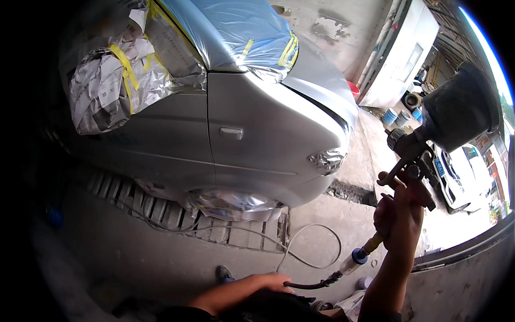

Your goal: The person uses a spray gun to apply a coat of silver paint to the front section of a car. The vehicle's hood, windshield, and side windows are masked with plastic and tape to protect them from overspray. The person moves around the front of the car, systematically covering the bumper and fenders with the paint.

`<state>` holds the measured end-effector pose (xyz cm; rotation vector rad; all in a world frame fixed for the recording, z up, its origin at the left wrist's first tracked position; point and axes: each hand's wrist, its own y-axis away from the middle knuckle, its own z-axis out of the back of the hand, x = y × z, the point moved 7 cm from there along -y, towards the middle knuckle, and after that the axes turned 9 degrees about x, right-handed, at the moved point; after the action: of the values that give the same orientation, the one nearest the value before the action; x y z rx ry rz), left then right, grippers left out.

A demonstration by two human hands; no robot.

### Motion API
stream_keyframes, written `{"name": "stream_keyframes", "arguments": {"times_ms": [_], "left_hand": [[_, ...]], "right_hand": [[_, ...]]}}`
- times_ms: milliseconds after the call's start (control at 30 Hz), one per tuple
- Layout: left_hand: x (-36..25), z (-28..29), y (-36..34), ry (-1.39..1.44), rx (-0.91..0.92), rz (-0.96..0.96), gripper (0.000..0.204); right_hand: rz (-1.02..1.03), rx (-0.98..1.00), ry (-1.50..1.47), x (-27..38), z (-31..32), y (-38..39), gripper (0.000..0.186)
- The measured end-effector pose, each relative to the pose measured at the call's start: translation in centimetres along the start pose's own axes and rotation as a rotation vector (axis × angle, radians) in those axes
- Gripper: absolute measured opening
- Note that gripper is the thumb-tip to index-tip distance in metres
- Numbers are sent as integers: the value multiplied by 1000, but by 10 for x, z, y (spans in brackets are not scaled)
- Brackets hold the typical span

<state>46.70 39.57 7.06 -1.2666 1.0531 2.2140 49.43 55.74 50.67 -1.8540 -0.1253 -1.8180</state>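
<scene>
My right hand (399, 214) is raised at the right, fingers wrapped round the handle of a paint spray gun (456, 110) with a large dark cup on top. Below its handle hangs an inline air filter (351, 261) with a blue collar, joined to a dark air hose (314, 286). Low in the middle, my left hand (274, 281) is closed round that hose. A silver car (257, 118) stands ahead, apart from the gun. Blue plastic film (230, 32) covers its windscreen; taped newspaper (107, 91) wraps its mirror area, and clear film (236, 204) hangs over the front wheel.
A thin grey hose (306, 265) loops over the concrete floor beside a slatted floor grate (220, 233). Beyond a white door (405, 53), a white car (464, 180) and blue drums (390, 115) stand outside. A red bucket (353, 88) sits behind the silver car.
</scene>
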Motion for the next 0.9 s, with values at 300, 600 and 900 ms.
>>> {"name": "stream_keyframes", "arguments": {"times_ms": [300,600,900], "left_hand": [[242,-113,236,-55,-211,572,45],[266,-196,402,309,-700,684,42],[232,-147,384,424,-716,725,44]], "right_hand": [[-5,118,-126,-18,-128,51,30],[-132,537,-337,-63,-246,91,47],[-108,53,-46,-77,-178,102,26]]}}
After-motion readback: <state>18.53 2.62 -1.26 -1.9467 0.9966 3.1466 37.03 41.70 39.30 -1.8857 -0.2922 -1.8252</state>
